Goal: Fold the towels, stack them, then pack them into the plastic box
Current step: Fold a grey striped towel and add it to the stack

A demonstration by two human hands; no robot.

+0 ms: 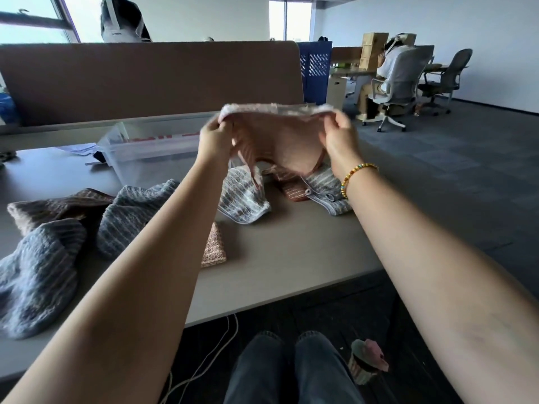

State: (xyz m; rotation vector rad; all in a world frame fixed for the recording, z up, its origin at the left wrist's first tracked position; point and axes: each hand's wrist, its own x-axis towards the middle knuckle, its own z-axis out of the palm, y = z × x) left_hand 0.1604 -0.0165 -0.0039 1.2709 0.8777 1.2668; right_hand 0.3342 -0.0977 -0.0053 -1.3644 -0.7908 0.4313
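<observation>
Pale flat desk (291,243): work surface beneath both our arms. Clear rectangular plastic box (140,150): beyond our left hand (214,141), not yet packed. Loose grey ribbed towels (43,258): heaped left of our left arm, unfolded. Pink ribbed towel (280,138): raised between our hands, top edge stretched level, likely to square it for folding. Left hand pinches one top corner; right hand (339,135) pinches the other. Small folded pink towel (214,246): under our left forearm.
</observation>
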